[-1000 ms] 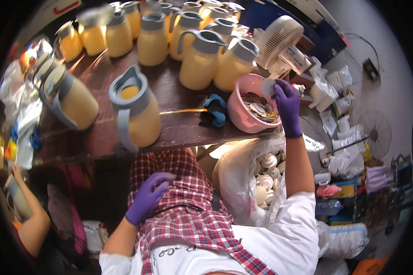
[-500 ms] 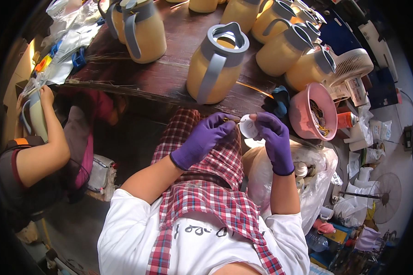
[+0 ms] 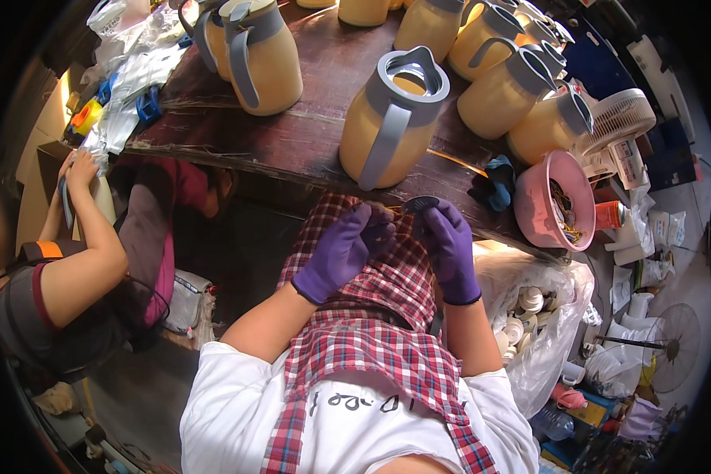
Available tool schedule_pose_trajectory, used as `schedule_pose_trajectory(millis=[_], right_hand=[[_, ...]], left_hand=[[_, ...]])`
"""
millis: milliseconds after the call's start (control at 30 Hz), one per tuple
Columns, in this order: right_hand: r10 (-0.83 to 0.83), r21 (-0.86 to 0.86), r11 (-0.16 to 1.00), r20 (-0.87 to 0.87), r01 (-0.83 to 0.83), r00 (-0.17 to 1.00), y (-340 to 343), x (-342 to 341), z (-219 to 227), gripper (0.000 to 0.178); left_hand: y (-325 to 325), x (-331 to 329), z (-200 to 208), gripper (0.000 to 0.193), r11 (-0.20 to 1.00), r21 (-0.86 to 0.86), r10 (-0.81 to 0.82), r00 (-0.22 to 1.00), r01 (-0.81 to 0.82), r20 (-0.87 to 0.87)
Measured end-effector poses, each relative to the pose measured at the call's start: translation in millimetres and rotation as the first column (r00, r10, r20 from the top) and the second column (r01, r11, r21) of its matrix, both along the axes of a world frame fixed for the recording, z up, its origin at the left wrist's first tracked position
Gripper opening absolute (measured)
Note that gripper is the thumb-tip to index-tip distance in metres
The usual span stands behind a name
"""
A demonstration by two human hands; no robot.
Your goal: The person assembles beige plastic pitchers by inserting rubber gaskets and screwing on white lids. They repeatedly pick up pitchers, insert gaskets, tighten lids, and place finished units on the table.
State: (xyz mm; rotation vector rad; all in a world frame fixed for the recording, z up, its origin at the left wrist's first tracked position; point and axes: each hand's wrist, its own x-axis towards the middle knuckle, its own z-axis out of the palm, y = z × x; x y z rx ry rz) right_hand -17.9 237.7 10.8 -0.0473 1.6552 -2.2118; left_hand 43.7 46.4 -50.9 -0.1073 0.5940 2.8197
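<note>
Near the worktop (image 3: 316, 146), a disc (image 3: 420, 204) is pinched by right grip (image 3: 449, 251), seemingly for steadiness; left grip (image 3: 340, 254) closure cannot be told.

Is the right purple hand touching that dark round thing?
Touching: in the head view, the right hand pinches the dark disc at its right edge, holding it up.

Strong light makes the white T-shirt (image 3: 351, 430) and the plastic bags (image 3: 123, 101) at left very pale; under the desk (image 3: 253, 146), shadow is deep. Toward the black rim, shapes bend and become soft.
</note>
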Motion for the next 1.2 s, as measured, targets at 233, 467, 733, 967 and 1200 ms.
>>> schedule_pose_trajectory(millis=[233,467,733,967,1200], right_hand=[[0.071,-0.09,0.994,0.108,-0.061,0.992,-6,8,-1,0.025],[0.021,-0.024,1.0,0.082,-0.02,0.996,-12,12,1,0.024],[-0.24,0.101,0.968,0.098,0.23,0.966,-15,-19,-80,0.02],[-0.388,-0.231,0.922,-0.543,0.312,0.745,-53,-48,11,0.015],[0.194,0.227,0.886,-0.973,0.404,0.122,-72,-95,103,0.017]], left_hand=[[4,8,43,0.046,0.941,-0.337,-0.043,0.987,-0.012,-0.155],[-5,1,5,0.028,0.859,-0.51,-0.022,0.999,0.039,0.039],[-45,-16,-48,0.025,0.938,0.216,0.251,0.96,-0.272,0.122],[-76,-84,56,0.023,0.945,0.297,0.217,0.943,-0.137,-0.253],[-65,-98,113,0.033,0.908,-0.177,0.218,0.787,-0.381,-0.577]])
